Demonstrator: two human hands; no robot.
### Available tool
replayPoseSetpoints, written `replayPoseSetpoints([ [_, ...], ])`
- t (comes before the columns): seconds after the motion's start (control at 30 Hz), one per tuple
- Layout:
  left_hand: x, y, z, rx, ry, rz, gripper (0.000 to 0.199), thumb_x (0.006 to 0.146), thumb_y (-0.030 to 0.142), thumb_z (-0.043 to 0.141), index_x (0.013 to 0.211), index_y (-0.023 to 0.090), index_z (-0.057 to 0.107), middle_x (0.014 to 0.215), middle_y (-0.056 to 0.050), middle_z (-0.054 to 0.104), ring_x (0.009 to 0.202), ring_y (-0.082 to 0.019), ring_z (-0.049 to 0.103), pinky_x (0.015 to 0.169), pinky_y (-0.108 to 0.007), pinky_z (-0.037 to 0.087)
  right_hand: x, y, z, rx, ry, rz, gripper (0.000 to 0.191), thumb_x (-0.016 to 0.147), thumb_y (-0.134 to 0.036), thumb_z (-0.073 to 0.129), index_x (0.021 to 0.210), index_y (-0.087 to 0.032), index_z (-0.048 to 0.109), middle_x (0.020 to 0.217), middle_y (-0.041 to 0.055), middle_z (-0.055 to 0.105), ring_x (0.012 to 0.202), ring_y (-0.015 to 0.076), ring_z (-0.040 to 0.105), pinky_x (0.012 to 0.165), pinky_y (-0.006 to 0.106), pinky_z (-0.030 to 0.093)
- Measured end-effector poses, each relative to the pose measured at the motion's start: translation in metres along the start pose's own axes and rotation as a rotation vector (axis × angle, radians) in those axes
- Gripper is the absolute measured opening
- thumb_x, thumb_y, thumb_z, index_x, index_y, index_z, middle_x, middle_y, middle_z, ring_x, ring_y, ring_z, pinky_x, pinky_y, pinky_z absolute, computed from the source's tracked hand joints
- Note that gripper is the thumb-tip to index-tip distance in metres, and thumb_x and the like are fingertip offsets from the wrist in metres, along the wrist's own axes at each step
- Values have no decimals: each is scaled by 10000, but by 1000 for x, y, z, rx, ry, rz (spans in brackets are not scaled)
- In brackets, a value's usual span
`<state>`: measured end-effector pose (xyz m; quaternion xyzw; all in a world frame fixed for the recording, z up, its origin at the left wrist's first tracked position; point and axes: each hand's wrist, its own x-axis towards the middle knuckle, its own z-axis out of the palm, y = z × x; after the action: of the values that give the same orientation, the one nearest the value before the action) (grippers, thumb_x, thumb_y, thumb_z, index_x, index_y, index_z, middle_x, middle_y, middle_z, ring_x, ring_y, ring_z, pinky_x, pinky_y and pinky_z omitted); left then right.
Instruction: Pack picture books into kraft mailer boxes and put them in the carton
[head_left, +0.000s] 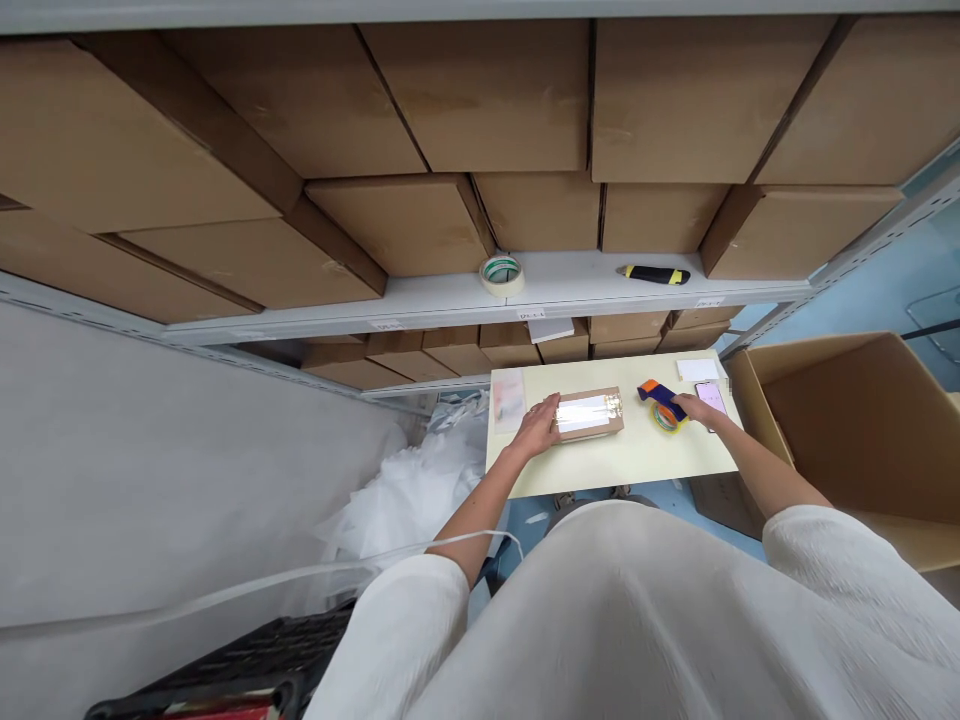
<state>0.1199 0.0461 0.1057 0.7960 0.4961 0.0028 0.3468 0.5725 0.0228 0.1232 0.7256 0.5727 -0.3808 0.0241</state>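
A small cardboard box [592,432] lies on the pale yellow table [600,472], with a white label and shiny clear tape across its top. My left hand [538,428] grips the left end of this box. To the right of the box, my right hand [694,408] is closed around the handle of a tape dispenser [657,392], blue with an orange front. A roll of tape sits in the dispenser, close above the tabletop. Just beyond my right hand lies a phone [710,397] with its screen lit.
White paper [697,370] and a pinkish sheet [509,400] lie on the table. A masking tape roll [502,275] and a yellow-black utility knife [655,274] rest on the shelf [570,275] of stacked cartons. A large open carton [761,400] stands right, white packing material [420,490] left.
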Motion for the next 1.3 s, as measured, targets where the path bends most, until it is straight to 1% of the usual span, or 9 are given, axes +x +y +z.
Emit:
replayPoseSetpoints([
  [0.1, 1, -2, 0, 2, -5, -1, 1070, 858, 331, 732, 1753, 236, 154, 1824, -119, 237, 1692, -325, 212, 1362, -483, 227, -5, -3, 15, -42, 36, 73, 433, 1042, -426, 468, 1315, -147, 653, 1183, 177, 779, 986, 284, 741, 792, 324, 541],
  [0.3, 2, 0, -1, -10, 12, 3, 1069, 842, 322, 748, 1747, 232, 187, 1811, -116, 279, 1686, -317, 235, 1374, -453, 218, -12, -12, 51, -431, 174, 39, 459, 1020, -361, 486, 1435, -189, 577, 1355, 209, 696, 1143, 334, 708, 863, 377, 517],
  [0.53, -5, -1, 4, -111, 44, -33, 1079, 845, 333, 731, 1754, 231, 158, 1827, -117, 224, 1695, -310, 191, 1375, -456, 220, -17, -14, 69, -414, 92, 103, 409, 1061, -363, 462, 1422, -199, 561, 1298, 192, 700, 1191, 316, 676, 960, 396, 457],
  [0.63, -5, 0, 10, -137, 93, -52, 992, 902, 391, 691, 1742, 231, 188, 1832, -126, 190, 1698, -313, 176, 1372, -471, 215, -22, -24, 67, -413, 166, 93, 435, 1071, -409, 466, 1440, -189, 537, 1405, 221, 637, 1324, 340, 598, 1011, 406, 442],
  [0.8, 14, 19, 24, -168, 216, -254, 946, 939, 587, 661, 1710, 231, 244, 1798, -169, 239, 1645, -389, 289, 1320, -530, 304, -23, -84, 71, -227, 316, 44, 553, 1102, -542, 333, 1511, -195, 466, 1447, 209, 605, 1297, 346, 610, 1011, 400, 472],
  [0.9, 30, 34, 31, -139, 277, -385, 986, 898, 705, 669, 1682, 243, 289, 1776, -191, 259, 1604, -467, 313, 1276, -595, 329, -16, -132, 83, -92, 258, 36, 812, 1024, -746, 432, 1649, -242, 307, 1552, 203, 534, 1341, 380, 594, 1016, 436, 502],
  [1.0, 39, 39, 33, -96, 303, -429, 914, 901, 743, 649, 1623, 245, 393, 1739, -199, 305, 1556, -489, 353, 1239, -607, 356, -8, -164, 94, -85, 218, 52, 965, 950, -807, 543, 1686, -258, 246, 1577, 217, 496, 1424, 435, 528, 1063, 490, 487],
  [1.13, 38, 30, 29, -110, 284, -442, 636, 1007, 621, 566, 1530, 263, 516, 1623, -178, 444, 1464, -428, 472, 1180, -555, 430, -2, -167, 93, -89, 200, 61, 797, 1011, -729, 508, 1643, -283, 318, 1528, 201, 530, 1372, 411, 578, 1029, 467, 502],
  [1.3, 32, 22, 25, -160, 247, -458, 486, 1086, 452, 462, 1530, 265, 527, 1517, -165, 540, 1389, -377, 545, 1164, -515, 446, -2, -151, 83, -66, 167, 10, 523, 1121, -536, 337, 1573, -285, 413, 1477, 165, 593, 1259, 335, 651, 957, 397, 525],
])
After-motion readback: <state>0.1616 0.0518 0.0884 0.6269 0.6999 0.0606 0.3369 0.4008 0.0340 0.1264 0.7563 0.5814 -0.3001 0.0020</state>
